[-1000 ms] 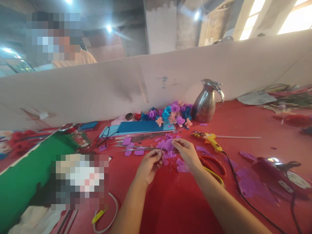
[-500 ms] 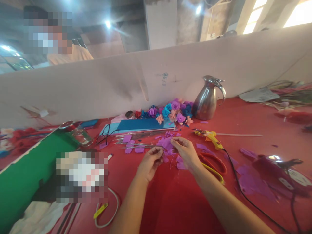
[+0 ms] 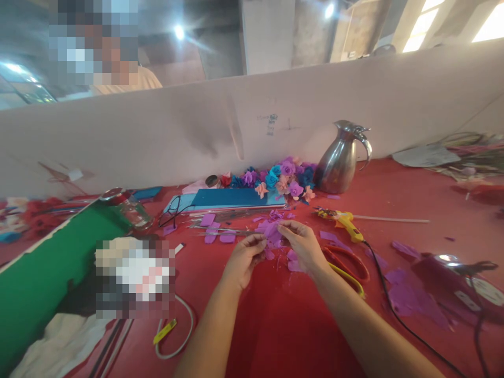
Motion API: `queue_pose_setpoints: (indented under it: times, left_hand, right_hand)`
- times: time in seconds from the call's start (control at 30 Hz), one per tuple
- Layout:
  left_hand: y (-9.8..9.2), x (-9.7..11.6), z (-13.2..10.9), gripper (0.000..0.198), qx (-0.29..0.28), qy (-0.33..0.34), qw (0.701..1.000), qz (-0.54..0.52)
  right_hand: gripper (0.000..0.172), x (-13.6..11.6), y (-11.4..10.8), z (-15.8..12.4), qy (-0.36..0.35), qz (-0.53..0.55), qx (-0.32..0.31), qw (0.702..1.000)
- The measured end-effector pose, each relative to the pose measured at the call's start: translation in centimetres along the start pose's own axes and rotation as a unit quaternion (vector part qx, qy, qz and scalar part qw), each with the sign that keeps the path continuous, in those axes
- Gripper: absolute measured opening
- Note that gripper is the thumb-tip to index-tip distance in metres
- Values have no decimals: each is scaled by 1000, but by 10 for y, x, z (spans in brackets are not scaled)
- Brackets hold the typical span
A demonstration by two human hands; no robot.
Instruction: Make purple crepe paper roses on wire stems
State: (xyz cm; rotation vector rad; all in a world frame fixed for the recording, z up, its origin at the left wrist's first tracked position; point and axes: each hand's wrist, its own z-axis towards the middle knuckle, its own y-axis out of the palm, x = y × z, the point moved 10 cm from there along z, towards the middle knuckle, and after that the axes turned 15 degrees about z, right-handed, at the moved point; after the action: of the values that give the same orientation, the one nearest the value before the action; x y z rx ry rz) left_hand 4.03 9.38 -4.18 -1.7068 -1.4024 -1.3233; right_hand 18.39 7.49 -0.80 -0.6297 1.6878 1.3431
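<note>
Purple paper piece [image 3: 271, 230] was held over the worktop [image 3: 271, 325]; fingers of right hand [image 3: 302, 243] pinched its right edge, those of left hand [image 3: 244, 258], part-hidden, seemingly pinched its left side, a hold suiting thin paper; glue gun [image 3: 349, 226] lay within easy reach

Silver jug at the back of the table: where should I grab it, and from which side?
Most likely by its curved handle, coming in from the right. The silver jug stands on its base with the handle looping out to the right, while paper flowers crowd its left side.
</note>
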Motion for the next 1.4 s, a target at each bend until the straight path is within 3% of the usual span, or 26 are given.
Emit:
queue_pose_setpoints:
  times: [0.53, 1.07, 1.4]
  left_hand:
    - [-1, 3, -3, 30, 10, -3, 1000, 11]
    - [-2, 8, -2, 27, 16, 41, 997, 60]
    - [1, 15, -6, 25, 22, 63, 995, 71]
  right_hand:
    - [26, 1, 1, -2, -3, 4, -7, 1000]
    - [19, -4, 1, -2, -26, -27, -2, 999]
    - [17, -4, 16, -6, 7, -25, -64, 998]
